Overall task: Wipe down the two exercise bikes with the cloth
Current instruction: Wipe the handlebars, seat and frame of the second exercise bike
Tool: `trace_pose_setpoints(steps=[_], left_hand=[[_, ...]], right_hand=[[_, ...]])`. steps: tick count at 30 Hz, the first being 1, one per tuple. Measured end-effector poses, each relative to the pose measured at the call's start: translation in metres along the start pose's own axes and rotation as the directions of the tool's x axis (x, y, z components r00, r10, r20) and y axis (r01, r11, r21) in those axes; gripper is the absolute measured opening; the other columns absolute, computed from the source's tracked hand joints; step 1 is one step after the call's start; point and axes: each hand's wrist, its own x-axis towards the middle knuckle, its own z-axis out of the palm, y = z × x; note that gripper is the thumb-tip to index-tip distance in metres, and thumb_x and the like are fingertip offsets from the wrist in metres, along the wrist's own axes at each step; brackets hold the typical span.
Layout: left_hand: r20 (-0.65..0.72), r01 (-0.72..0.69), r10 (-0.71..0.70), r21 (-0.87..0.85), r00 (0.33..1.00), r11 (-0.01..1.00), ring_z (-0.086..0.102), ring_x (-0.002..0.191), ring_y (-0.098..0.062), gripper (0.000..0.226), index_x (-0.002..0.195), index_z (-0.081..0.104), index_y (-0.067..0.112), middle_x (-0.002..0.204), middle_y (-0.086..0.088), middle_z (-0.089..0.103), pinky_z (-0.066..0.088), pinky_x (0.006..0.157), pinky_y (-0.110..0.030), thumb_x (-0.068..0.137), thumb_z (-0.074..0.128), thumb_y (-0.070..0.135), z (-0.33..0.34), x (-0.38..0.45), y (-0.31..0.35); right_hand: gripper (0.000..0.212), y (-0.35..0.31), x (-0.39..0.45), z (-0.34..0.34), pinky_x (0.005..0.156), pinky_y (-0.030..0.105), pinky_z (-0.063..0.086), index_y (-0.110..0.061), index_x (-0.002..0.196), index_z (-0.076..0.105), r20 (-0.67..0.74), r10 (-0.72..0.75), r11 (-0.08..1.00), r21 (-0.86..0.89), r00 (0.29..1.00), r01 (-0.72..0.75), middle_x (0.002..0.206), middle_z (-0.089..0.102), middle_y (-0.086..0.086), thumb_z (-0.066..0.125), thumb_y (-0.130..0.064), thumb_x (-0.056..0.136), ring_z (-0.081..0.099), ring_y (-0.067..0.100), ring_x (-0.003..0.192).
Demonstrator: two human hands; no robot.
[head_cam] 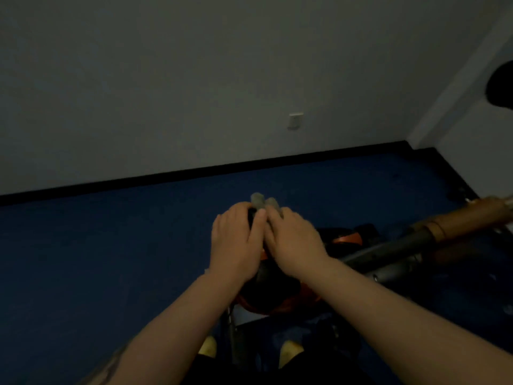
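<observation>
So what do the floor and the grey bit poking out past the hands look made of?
Floor: dark blue, matte, no glare, probably carpet or rubber matting. Grey bit: pale, soft-edged and bunched, likely the cloth, though dim light and blur leave it open. Both hands, left and right, cover the rest.

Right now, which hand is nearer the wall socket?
Right. The right hand lies almost straight below the wall socket, while the left hand sits beside it, further to the left. Both rest on the bike.

No text, label, brand or number can be read anywhere in the dim view (the wall plate [295, 120] is too small and blurred to tell).
</observation>
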Motion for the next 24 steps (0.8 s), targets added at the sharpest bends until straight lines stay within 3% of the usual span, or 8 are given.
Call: trace_pose_setpoints(steps=[2, 5, 8, 10, 14, 17, 20, 24], left_hand=[[0.048, -0.098, 0.093, 0.120, 0.995, 0.988, 0.050, 0.112, -0.015, 0.041, 0.109, 0.053, 0.026, 0.110, 0.009, 0.057, 0.025, 0.112, -0.039, 0.098, 0.022, 0.049, 0.005, 0.004, 0.000], [0.124, -0.242, 0.215, 0.279, 0.969, 0.929, 0.041, 0.133, -0.013, 0.055, 0.123, 0.056, 0.024, 0.131, 0.008, 0.055, 0.012, 0.120, -0.040, 0.095, 0.016, 0.050, 0.012, 0.000, -0.007], [0.155, -0.337, 0.301, 0.341, 0.941, 0.877, 0.045, 0.132, -0.015, 0.053, 0.124, 0.061, 0.023, 0.132, 0.007, 0.059, 0.020, 0.118, -0.047, 0.095, 0.023, 0.045, 0.012, 0.004, -0.010], [0.213, -0.402, 0.343, 0.395, 0.915, 0.826, 0.048, 0.130, -0.019, 0.052, 0.125, 0.062, 0.022, 0.132, 0.005, 0.060, 0.025, 0.115, -0.050, 0.095, 0.024, 0.043, 0.014, 0.005, -0.011], [0.366, -0.509, 0.369, 0.443, 0.854, 0.738, 0.041, 0.136, -0.021, 0.063, 0.138, 0.050, 0.025, 0.142, 0.004, 0.052, 0.022, 0.116, -0.050, 0.096, 0.009, 0.046, 0.012, 0.012, -0.009], [0.457, -0.574, 0.379, 0.437, 0.805, 0.692, 0.023, 0.145, -0.018, 0.080, 0.150, 0.029, 0.027, 0.155, 0.007, 0.032, 0.006, 0.118, -0.046, 0.086, -0.013, 0.049, 0.010, 0.017, -0.008], [0.448, -0.589, 0.409, 0.409, 0.795, 0.697, 0.035, 0.140, -0.020, 0.073, 0.145, 0.041, 0.022, 0.149, 0.003, 0.043, 0.017, 0.116, -0.048, 0.092, -0.002, 0.048, 0.007, 0.017, -0.011], [0.431, -0.654, 0.520, 0.264, 0.738, 0.709, 0.037, 0.139, -0.017, 0.069, 0.143, 0.046, 0.022, 0.147, 0.003, 0.046, 0.023, 0.117, -0.042, 0.096, 0.003, 0.047, -0.001, 0.020, -0.022]], right_hand=[[0.048, 0.022, -0.023, 0.001, 0.079, 0.040, 0.042, -0.022, 0.126, 0.050, -0.138, -0.007, 0.996, -0.085, 0.990, -0.005, 0.104, 0.060, 0.005, 0.020, -0.048, 0.098, 0.057, 0.026, 0.090], [0.061, 0.078, -0.037, -0.010, 0.095, 0.042, 0.036, -0.028, 0.114, 0.057, -0.101, 0.268, 0.942, -0.182, 0.958, -0.283, 0.102, 0.062, -0.002, 0.003, -0.044, 0.090, 0.057, 0.024, 0.094], [0.037, 0.076, -0.040, -0.011, 0.085, 0.046, 0.045, -0.018, 0.097, 0.058, -0.227, 0.444, 0.884, -0.049, 0.867, -0.466, 0.094, 0.060, 0.008, 0.024, -0.034, 0.094, 0.056, 0.033, 0.086], [0.037, 0.042, -0.043, 0.009, 0.090, 0.047, 0.046, -0.014, 0.102, 0.064, -0.343, 0.469, 0.868, 0.008, 0.814, -0.497, 0.107, 0.059, 0.017, 0.037, -0.037, 0.094, 0.054, 0.038, 0.098], [0.056, 0.018, -0.043, 0.020, 0.116, 0.047, 0.015, -0.023, 0.126, 0.060, -0.318, 0.420, 0.891, -0.032, 0.850, -0.452, 0.136, 0.053, 0.011, 0.023, -0.050, 0.093, 0.041, 0.029, 0.132], [0.051, 0.040, -0.022, 0.009, 0.114, 0.042, 0.013, -0.025, 0.123, 0.060, -0.336, 0.625, 0.760, 0.057, 0.704, -0.647, 0.129, 0.054, 0.008, 0.021, -0.044, 0.097, 0.040, 0.025, 0.127], [0.048, 0.011, -0.013, 0.016, 0.119, 0.042, 0.007, -0.025, 0.149, 0.032, -0.305, 0.799, 0.590, 0.224, 0.519, -0.776, 0.156, 0.023, 0.013, 0.026, -0.038, 0.103, 0.013, 0.028, 0.145], [0.060, -0.054, -0.040, 0.042, 0.120, 0.036, -0.004, -0.034, 0.154, -0.003, -0.286, 0.806, 0.592, 0.409, 0.518, -0.695, 0.160, -0.015, -0.002, 0.029, -0.037, 0.103, -0.018, 0.016, 0.146]])
